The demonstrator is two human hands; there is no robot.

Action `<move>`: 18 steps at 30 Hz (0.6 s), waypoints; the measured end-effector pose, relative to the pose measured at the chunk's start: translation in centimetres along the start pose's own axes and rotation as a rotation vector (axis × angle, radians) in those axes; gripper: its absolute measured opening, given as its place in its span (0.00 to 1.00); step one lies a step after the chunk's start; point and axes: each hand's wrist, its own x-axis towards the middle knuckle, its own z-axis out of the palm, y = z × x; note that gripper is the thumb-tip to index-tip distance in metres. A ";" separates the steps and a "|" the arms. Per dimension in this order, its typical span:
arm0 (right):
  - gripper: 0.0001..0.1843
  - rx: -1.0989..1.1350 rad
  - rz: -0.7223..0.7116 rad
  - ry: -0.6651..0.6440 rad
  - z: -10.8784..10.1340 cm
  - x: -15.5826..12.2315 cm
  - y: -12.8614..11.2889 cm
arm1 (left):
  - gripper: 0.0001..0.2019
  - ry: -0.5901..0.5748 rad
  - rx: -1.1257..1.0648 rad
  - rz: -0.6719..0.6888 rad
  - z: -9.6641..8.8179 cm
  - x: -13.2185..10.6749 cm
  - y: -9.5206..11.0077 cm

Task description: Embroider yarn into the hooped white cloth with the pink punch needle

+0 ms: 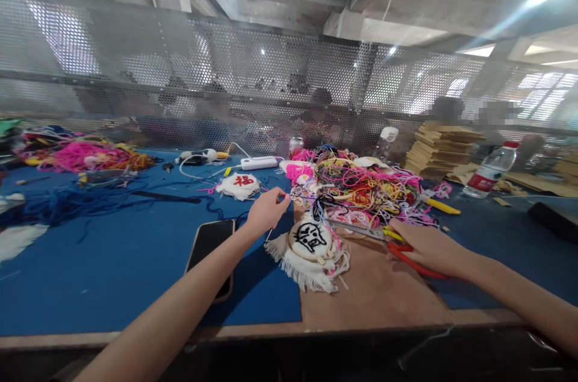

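The left hand [266,211] was pinched nearly closed on a thin strand at the edge of one big tangle of coloured yarn [361,186]. The right hand [428,246] lay curled over one pair of red-handled scissors [397,243], gripping them on the tabletop [112,261]. Between the two hands sat one fringed embroidered patch with a black face [310,243]. A second patch with a red character [239,184] lay further back, one phone [210,249] beside the left forearm, one water bottle [490,170] off right.

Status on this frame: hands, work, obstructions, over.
Left hand pinching a thread. Right hand on red scissors. Embroidery hoop between them. Yarn tangle crowding behind.
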 end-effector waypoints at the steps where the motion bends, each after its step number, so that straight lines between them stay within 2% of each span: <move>1: 0.14 0.006 0.028 -0.008 0.2 -0.6 0.7 | 0.09 -0.030 0.069 0.006 0.1 -0.1 -0.1; 4: 0.21 0.026 0.119 -0.013 0.7 -2.1 2.6 | 0.06 -0.065 0.261 0.013 0.4 -0.2 -0.3; 6: 0.24 0.026 0.178 -0.015 1.0 -2.7 3.4 | 0.09 -0.064 0.392 0.039 0.6 -0.3 -0.1; 10: 0.21 -0.037 0.174 0.015 0.9 -2.6 3.6 | 0.11 -0.039 0.521 0.199 0.7 -0.8 0.9; 13: 0.15 -0.119 0.130 0.067 0.1 -1.5 1.8 | 0.08 -0.148 0.545 0.126 0.8 -1.1 1.0; 15: 0.11 -0.139 0.078 0.177 -0.4 -0.2 -0.6 | 0.11 -0.250 0.531 0.106 0.8 -1.1 0.6; 18: 0.14 0.001 -0.079 0.353 -0.6 2.4 -5.2 | 0.13 -0.343 0.442 0.132 0.9 -1.0 0.0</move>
